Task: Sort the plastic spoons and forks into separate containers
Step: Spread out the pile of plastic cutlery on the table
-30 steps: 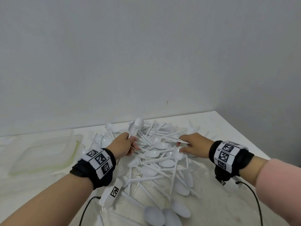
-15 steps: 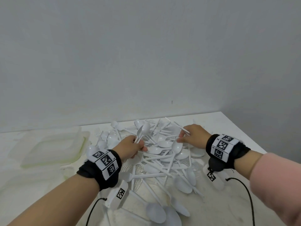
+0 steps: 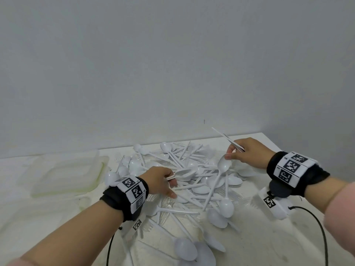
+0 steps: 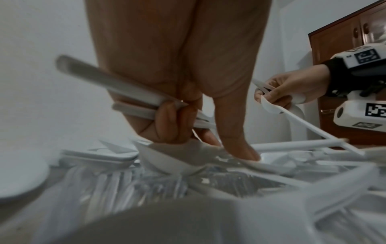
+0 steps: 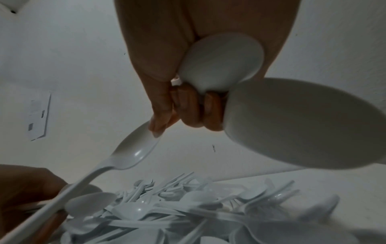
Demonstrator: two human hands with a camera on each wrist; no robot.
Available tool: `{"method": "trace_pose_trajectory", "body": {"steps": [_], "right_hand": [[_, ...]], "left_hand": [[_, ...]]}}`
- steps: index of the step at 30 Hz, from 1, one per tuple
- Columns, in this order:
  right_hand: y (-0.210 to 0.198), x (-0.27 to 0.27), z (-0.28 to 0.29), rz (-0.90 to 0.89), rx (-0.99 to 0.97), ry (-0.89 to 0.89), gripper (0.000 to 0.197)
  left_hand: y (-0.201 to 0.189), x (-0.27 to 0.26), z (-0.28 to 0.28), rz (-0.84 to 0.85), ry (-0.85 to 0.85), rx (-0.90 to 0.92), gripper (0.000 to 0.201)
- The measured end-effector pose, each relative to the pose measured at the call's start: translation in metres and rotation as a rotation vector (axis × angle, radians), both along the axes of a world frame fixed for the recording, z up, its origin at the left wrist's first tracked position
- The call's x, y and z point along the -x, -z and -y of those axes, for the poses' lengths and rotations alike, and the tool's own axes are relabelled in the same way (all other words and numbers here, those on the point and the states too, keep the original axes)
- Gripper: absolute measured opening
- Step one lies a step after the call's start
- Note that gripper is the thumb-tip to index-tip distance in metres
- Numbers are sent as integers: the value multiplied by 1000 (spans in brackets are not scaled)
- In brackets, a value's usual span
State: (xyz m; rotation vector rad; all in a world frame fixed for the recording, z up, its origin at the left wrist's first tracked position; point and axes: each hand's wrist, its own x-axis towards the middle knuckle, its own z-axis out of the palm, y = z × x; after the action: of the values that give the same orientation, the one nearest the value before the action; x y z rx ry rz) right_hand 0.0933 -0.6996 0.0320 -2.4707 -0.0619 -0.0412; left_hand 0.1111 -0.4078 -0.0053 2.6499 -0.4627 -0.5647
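A white spoon [image 3: 223, 164] is pinched by its bowl in the right hand [image 3: 246, 153], above the heap of spoons and forks [image 3: 194, 181] on the worktop [image 3: 269, 244]. Being light, stiff and slick, it is judged better taken at the handle. Spoons are also clasped in the left hand [image 3: 160, 179]. Compared with half a second earlier, the spoon has been raised higher.

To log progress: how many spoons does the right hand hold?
3. One spoon and a second spoon are gripped in the right hand, bowls toward the wrist; a third spoon is pinched by its bowl at the fingertips, handle toward the pile. Others may be hidden.
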Motion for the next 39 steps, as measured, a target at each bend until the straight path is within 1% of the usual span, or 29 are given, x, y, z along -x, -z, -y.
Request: {"method": "trace_pose_trajectory", "body": {"steps": [3,4,7,9,11,13,15,19,22,25,28,31,34,35,37,39], "right_hand": [[4,2,4,10,-6,4,18],[5,3,5,13,-8,4,18],[9,3,6,16,-18,4,17],[9,3,6,29,-24,3,16],[8,3,7,42,-42,3,15],[7,1,8,45,-48,-2,16],[7,-2,8,27,-64,0,14],[7,-5,2,7,-128,-18,7],[6,-10,-7,-17,-164,-45,17],[6,-14,-19,-65,-230,-68,20],[8,-19,-32,-83,-294,-70,19],[11,-23,-41,-114,-305,-62,19],[16,-32,-45,-159,-292,-15,39],[17,-34,-46,-166,-293,-7,42],[16,-37,-50,-196,-350,-39,38],[15,-38,-55,-228,-481,-81,24]], "left_hand": [[6,-6,-1,-61,-98,121,20],[6,-7,-1,-70,-111,137,18],[6,-8,1,13,-68,79,18],[5,-8,1,61,-47,94,15],[5,-9,0,149,-25,112,21],[4,-12,-4,252,-8,90,29],[5,-15,-8,299,-32,91,31],[5,-14,-13,248,-101,177,25],[4,-15,-16,195,-189,260,31],[4,-15,-20,147,-262,355,31],[3,-15,-24,160,-285,346,33],[3,-16,-28,184,-292,310,39],[1,-18,-32,232,-291,286,45],[1,-18,-32,250,-288,279,47],[1,-20,-34,282,-281,277,51],[3,-23,-37,299,-282,296,56]]}}
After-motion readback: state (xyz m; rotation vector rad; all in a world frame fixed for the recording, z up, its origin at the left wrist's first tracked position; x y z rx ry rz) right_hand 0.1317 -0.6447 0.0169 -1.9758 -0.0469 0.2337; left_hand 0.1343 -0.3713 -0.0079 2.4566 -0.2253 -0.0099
